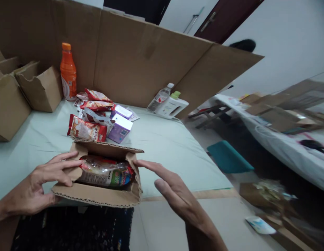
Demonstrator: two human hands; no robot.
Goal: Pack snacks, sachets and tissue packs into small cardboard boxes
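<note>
A small cardboard box (99,194) stands at the table's near edge with its top flaps raised or folded. Inside lies a clear plastic food package (105,172) with a printed label and colourful end; its contents are hard to make out. My left hand (41,183) grips the box's left end, fingers laid over the short flap and thumb at the front corner. With fingers stretched out, my right hand (172,191) touches the right short flap with its fingertips and holds nothing. Just behind the box lie red-and-white snack packets (88,128) and purple-and-white cartons (120,129).
An orange bottle (68,75) stands at the back left beside open cardboard boxes (44,87). A clear bottle (162,97) and a white jug with a green cap (172,106) lean by the cardboard screen (141,59). To the right, a teal stool (230,157) stands on the floor.
</note>
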